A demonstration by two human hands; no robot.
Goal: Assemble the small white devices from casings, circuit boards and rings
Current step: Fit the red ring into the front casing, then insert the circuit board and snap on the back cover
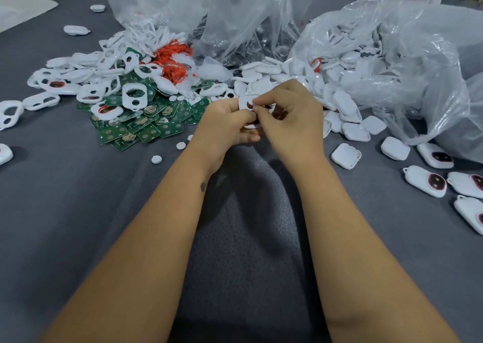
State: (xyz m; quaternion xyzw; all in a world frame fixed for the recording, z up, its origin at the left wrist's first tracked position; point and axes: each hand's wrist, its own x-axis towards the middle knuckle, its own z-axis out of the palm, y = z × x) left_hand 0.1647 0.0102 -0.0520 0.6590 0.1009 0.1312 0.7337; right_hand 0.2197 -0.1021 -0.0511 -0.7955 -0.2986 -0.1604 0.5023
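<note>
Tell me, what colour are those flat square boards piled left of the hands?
Green, with round gold-coloured contacts. The circuit boards show clearly in the head view.

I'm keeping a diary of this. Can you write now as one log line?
step: fitting parts | left hand: holds white casing | right hand: pinches at casing | circuit boards: piled left | finished devices: right

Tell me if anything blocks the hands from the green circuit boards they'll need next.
Nothing visible does. The left hand and right hand both grip a white casing just right of the pile of green circuit boards. Only bare grey cloth and loose white discs lie between. Some boards farther back lie under white casing frames.
</note>
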